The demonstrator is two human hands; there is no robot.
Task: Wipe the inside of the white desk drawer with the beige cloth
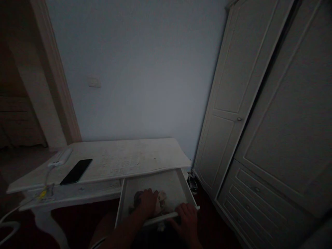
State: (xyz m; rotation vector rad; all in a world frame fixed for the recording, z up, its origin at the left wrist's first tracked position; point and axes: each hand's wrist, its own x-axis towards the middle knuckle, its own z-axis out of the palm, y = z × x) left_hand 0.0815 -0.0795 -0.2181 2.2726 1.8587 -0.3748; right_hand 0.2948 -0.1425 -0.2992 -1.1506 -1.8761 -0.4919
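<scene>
A white drawer (168, 181) is pulled out of the white desk. My left hand (148, 202) reaches down into it, with fingers curled over a small pile of soft-looking items. Beside its thumb lies a pale cream bundle (162, 197), and a dark grey bundle (137, 197) shows on its other side. The dimness hides what kind they are, and what the left fingers hold is covered by the hand. My right hand (187, 216) grips the drawer's front panel near its right corner, fingers over the top edge. A round knob (161, 227) sits on that panel.
On the desk top (124, 154) lie a black phone (76, 171) and a white power strip (61, 157) with a cable. A white wardrobe (228, 103) stands to the right. Shoes (192, 183) rest on the dark red floor between desk and wardrobe.
</scene>
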